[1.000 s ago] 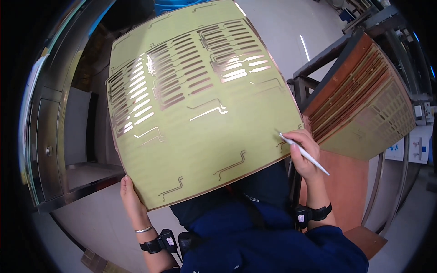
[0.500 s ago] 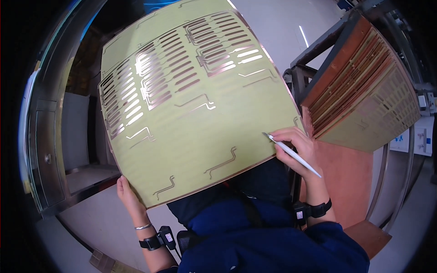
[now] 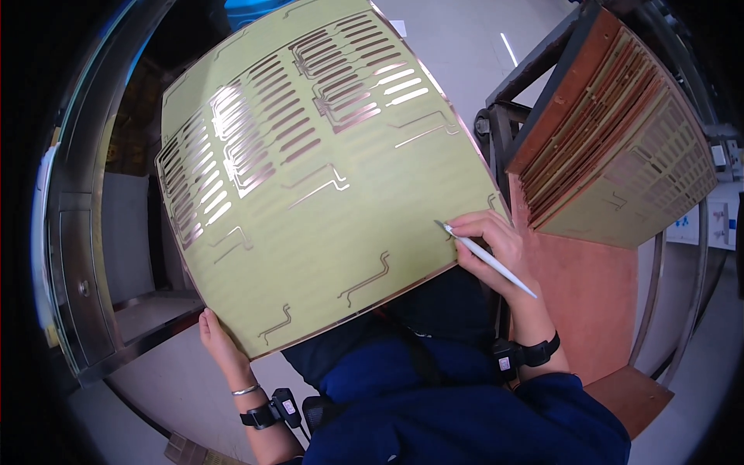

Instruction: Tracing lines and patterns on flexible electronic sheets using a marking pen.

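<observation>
A large, thin circuit panel (image 3: 372,194), pale green with shiny copper tracks and rows of slots, lies tilted before me over my lap. My left hand (image 3: 221,337) grips its near left corner, the fingers partly hidden behind the edge. Pinched in my right hand (image 3: 494,246) is a slim white-handled craft knife (image 3: 500,267). Its small dark blade tip points left over the panel's near right part; whether it touches the surface I cannot tell. The right hand rests at the panel's right edge.
On my right a slanted rack (image 3: 527,85) holds a stack of similar panels (image 3: 651,170) above a copper-coloured board (image 3: 585,302). A metal-framed cabinet (image 3: 81,263) stands at the left. Something blue (image 3: 252,12) shows beyond the panel's far edge.
The panel and the rack both appear slightly further left in view. My right hand with the knife has shifted a little left and up; my left hand keeps its hold on the corner.
</observation>
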A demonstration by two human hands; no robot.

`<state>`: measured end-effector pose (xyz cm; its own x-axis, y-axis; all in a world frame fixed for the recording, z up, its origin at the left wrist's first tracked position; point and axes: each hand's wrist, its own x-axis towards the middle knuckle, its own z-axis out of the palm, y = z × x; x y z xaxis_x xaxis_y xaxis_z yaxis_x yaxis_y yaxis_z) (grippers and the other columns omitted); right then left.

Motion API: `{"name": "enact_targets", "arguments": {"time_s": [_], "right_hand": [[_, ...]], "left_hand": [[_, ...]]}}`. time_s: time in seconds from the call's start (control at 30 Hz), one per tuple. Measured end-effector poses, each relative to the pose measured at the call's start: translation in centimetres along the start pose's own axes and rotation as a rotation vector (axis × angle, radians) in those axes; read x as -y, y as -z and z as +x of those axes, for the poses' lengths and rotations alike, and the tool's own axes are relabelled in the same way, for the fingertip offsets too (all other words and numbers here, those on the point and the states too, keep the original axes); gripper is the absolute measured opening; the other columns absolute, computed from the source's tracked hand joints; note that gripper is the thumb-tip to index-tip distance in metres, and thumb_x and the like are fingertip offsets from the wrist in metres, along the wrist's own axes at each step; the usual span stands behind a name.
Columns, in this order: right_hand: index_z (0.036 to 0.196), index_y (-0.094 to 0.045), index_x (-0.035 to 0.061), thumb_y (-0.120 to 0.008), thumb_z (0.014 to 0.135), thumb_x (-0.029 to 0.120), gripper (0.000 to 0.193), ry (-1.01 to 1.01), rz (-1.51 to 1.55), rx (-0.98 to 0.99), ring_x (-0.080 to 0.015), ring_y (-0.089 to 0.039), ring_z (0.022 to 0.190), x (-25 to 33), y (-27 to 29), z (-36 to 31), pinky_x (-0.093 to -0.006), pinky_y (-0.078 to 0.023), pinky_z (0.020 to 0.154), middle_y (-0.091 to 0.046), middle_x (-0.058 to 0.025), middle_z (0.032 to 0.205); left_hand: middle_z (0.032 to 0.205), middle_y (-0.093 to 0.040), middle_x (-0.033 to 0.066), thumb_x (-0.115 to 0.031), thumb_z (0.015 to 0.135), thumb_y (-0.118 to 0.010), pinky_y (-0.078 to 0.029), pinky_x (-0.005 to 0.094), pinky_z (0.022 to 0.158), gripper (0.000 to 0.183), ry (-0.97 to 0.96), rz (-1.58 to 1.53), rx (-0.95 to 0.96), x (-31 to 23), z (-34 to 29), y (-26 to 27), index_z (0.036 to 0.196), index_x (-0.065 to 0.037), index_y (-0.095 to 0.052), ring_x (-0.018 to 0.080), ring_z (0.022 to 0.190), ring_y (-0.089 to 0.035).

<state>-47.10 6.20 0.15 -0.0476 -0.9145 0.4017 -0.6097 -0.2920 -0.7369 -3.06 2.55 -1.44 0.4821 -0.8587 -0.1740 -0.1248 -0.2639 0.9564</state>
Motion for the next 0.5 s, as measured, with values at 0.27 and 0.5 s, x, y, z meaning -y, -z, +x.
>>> {"name": "enact_targets", "arguments": {"time_s": [0.27,0.5], "right_hand": [[0.086,-0.060,0.0023,-0.067,0.067,-0.005,0.021,0.010,-0.017,-0.029,-0.0254,-0.064,0.080,-0.27,-0.33,-0.06,-0.0331,-0.051,0.073,-0.066,-0.0103,0.088],[0.083,-0.060,0.0020,-0.068,0.068,-0.005,0.019,-0.006,-0.007,-0.029,-0.0250,-0.064,0.079,-0.29,-0.43,-0.03,-0.0325,-0.052,0.072,-0.067,-0.0106,0.087]], "left_hand": [[0.087,-0.056,-0.0014,-0.026,0.099,-0.046,-0.042,0.0220,0.076,0.024,-0.001,0.008,0.003,0.06,0.07,0.12,0.089,-0.006,-0.054,0.0064,0.080,-0.049],[0.087,-0.057,-0.0012,-0.026,0.099,-0.047,-0.042,0.0221,0.075,0.024,0.007,-0.018,0.018,-0.07,-0.01,0.11,0.089,-0.006,-0.054,0.0064,0.080,-0.050]]}}
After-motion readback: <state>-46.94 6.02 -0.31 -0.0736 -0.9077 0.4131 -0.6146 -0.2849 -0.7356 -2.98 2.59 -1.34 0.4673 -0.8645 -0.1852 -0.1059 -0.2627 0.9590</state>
